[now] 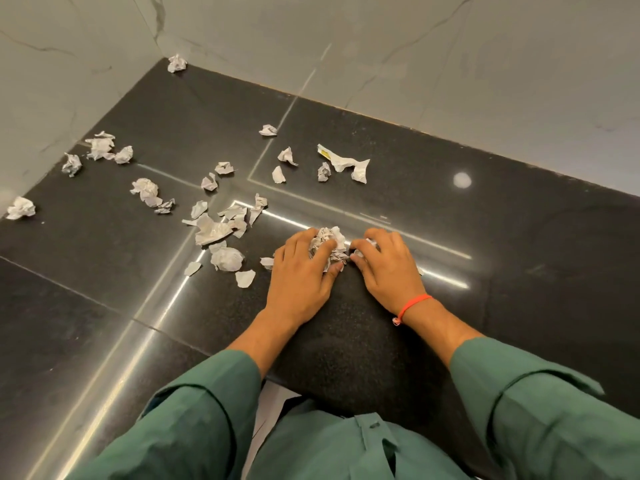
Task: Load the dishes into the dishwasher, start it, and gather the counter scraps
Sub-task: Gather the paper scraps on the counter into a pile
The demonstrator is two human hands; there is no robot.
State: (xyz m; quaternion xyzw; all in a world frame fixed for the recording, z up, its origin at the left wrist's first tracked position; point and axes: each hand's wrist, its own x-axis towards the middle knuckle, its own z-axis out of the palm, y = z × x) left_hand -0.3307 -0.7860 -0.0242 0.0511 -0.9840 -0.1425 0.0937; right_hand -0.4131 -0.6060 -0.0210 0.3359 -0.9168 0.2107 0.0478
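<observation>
Both hands rest on the counter [519, 271], the left hand [303, 268] curled over a paper wad [329, 242] and the right hand [388, 263] pinching a smaller scrap [367, 244] beside it, while other scraps [214, 230], probably light and soft, lie left, easy to scoop together.
</observation>
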